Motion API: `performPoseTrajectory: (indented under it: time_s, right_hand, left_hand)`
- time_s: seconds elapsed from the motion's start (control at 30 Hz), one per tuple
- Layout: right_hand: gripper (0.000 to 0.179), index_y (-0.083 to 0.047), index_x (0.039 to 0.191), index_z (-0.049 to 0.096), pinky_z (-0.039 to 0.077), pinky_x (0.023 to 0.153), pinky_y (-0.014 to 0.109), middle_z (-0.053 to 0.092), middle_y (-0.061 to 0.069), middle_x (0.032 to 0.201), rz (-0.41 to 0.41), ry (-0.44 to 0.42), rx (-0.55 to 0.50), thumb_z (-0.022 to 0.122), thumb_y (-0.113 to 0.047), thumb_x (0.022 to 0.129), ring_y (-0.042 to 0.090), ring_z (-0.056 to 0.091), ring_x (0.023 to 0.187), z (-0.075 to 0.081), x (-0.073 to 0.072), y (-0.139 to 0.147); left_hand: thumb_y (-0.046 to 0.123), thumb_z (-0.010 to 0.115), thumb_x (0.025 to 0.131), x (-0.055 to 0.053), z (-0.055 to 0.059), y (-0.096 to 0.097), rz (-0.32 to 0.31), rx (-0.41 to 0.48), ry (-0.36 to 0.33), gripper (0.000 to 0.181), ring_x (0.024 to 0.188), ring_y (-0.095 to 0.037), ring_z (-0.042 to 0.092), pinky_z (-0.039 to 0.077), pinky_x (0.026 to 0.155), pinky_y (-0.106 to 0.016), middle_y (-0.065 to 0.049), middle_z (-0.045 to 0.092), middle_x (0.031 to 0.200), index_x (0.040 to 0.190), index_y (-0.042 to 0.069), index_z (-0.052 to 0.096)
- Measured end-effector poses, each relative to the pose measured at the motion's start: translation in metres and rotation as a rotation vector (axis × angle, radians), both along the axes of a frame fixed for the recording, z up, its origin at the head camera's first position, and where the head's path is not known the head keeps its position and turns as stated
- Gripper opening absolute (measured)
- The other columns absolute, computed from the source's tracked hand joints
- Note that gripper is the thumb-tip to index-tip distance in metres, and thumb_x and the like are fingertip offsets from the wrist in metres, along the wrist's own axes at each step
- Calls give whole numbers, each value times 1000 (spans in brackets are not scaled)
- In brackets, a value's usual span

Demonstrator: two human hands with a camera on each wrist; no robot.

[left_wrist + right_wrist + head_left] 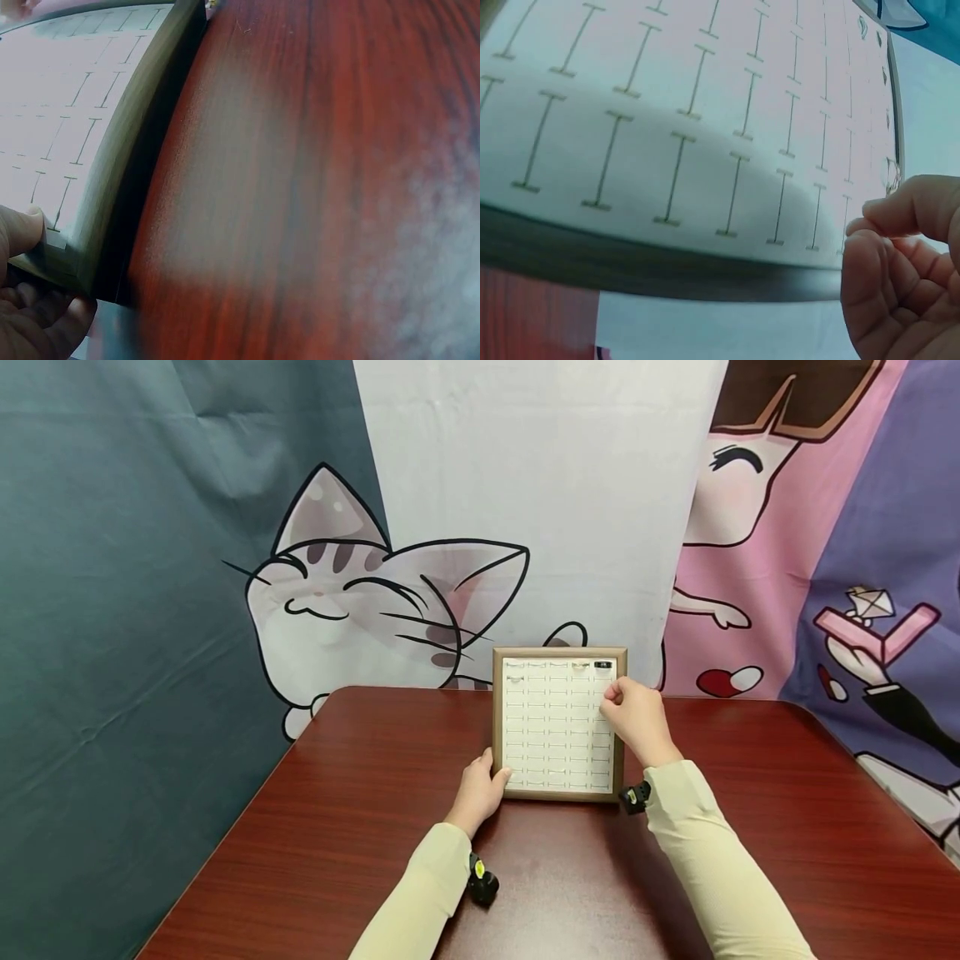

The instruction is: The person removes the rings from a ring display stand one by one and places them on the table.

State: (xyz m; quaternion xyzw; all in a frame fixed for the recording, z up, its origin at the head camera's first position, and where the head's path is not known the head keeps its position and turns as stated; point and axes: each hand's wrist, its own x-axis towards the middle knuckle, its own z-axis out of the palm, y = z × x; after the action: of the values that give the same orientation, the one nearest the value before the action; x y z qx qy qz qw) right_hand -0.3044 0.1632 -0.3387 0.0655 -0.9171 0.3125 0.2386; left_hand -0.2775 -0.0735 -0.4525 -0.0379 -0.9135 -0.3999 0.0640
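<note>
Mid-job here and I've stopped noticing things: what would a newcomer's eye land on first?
Probably the big grinning cartoon cat on the backdrop, left of centre in the head view. Next, the framed slotted board propped up on the table, the left hand gripping its lower left corner. Then the small dark piece in its top right slot, just above the right hand.

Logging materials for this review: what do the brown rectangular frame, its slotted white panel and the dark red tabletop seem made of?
Brown rectangular frame: probably wood or wood-look, satin; faint streaks, soft sheen.
Slotted white panel: matte, perhaps fabric or foam; I-shaped slits, dull surface.
Dark red tabletop: glossy, seemingly wood or laminate; streaked grain, pale reflections.
</note>
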Motion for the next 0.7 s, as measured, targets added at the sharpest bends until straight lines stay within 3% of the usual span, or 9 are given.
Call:
performPoseTrajectory:
  time_s: [0.23,0.43,0.7]
  right_hand:
    - [6,-4,78,59,40,58,30,62,10,70,-1,41,-35,53,-7,76,27,55,64,7,-8,-11]
    - [6,-6,80,59,40,59,31,62,10,72,2,28,-33,53,-7,78,26,54,65,10,-13,-17]
    - [7,-5,78,60,43,59,34,63,10,71,-3,69,-44,54,-7,75,27,56,65,15,-19,-22]
  left_hand:
    - [23,56,93,1,1,-1,-5,-5,-10,57,124,-38,43,37,103,-47,-29,47,131,136,-10,37]
    - [23,55,93,0,0,0,-3,-26,-13,57,124,-38,43,37,102,-47,-28,47,132,136,-10,37]
    - [21,57,92,2,1,0,-9,-13,34,57,122,-40,45,37,102,-47,-30,49,128,133,-13,39]
